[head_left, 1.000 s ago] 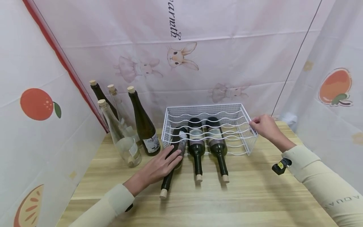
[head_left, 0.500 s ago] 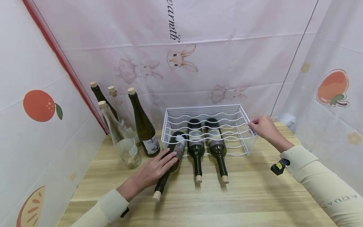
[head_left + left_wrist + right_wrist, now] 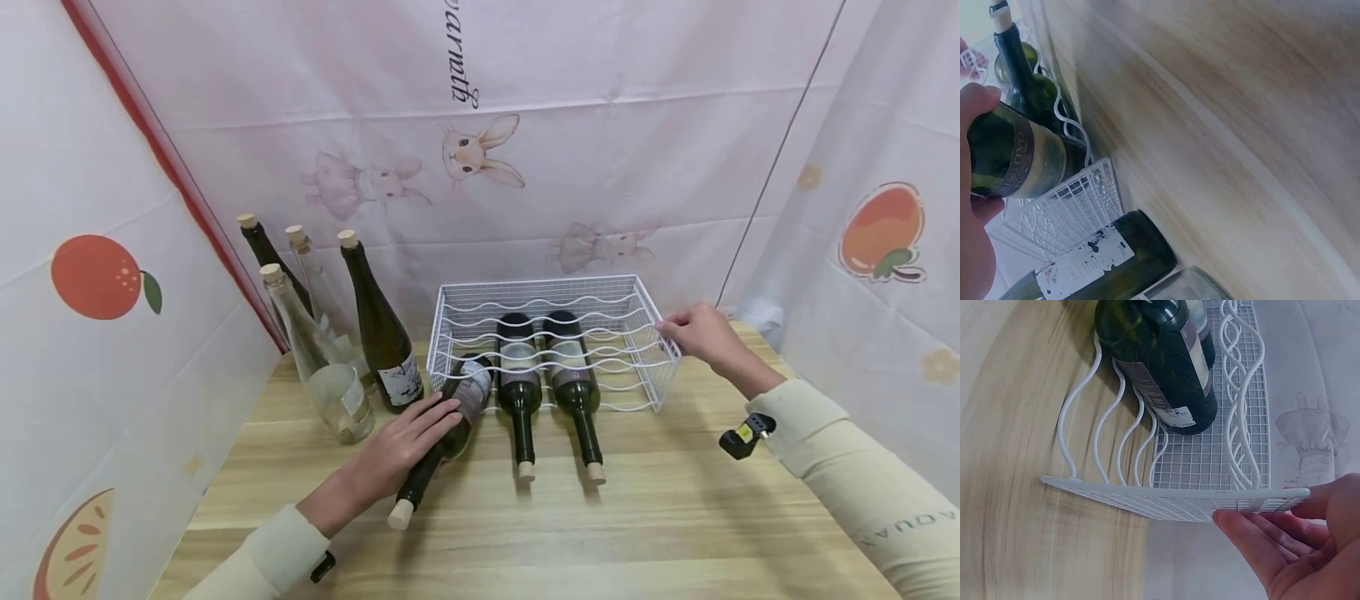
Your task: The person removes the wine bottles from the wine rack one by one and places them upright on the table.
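In the head view, my left hand [image 3: 393,450] grips a dark wine bottle [image 3: 472,392] around its body. Its base is inside the left end of a white wire wine rack [image 3: 654,367], while the corked neck slants out toward the front left. The left wrist view has the thumb and a fingertip on opposite sides of the labelled bottle [image 3: 1007,156]. My right hand [image 3: 701,333] pinches the rack's upper right edge; in the right wrist view its thumb and fingers lie on either side of the wire side panel [image 3: 1179,501].
Two more wine bottles [image 3: 519,375] [image 3: 572,371] lie in the rack with corked necks facing front. Left of the rack stand several corked bottles, among them a dark green one [image 3: 382,333] and a clear one [image 3: 330,383]. A printed curtain [image 3: 600,167] hangs behind the wooden table [image 3: 570,542].
My left hand has drawn the wine bottle toward the front left, swinging its neck left and bringing more of its body out of the rack. The right hand stays on the rack.
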A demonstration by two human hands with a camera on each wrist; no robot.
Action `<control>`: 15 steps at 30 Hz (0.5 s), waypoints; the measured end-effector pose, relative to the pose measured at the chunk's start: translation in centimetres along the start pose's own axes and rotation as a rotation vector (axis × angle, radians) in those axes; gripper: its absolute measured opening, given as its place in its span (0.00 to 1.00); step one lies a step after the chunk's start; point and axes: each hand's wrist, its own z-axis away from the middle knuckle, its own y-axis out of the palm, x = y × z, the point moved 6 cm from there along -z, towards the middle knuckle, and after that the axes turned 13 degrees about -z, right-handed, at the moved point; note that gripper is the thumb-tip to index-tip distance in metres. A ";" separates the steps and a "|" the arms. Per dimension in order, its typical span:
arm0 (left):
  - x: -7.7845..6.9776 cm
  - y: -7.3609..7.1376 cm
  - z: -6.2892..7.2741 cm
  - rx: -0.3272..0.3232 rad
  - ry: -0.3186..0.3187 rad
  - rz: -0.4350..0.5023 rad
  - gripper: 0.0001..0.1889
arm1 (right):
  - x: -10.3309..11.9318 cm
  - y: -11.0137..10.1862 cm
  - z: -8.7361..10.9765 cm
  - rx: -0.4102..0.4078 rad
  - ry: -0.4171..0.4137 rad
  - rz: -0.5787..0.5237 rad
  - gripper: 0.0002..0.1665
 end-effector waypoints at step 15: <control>-0.4 -1.0 0.2 -0.042 0.021 -0.019 0.28 | -0.5 -0.1 -0.2 0.036 0.079 -0.109 0.25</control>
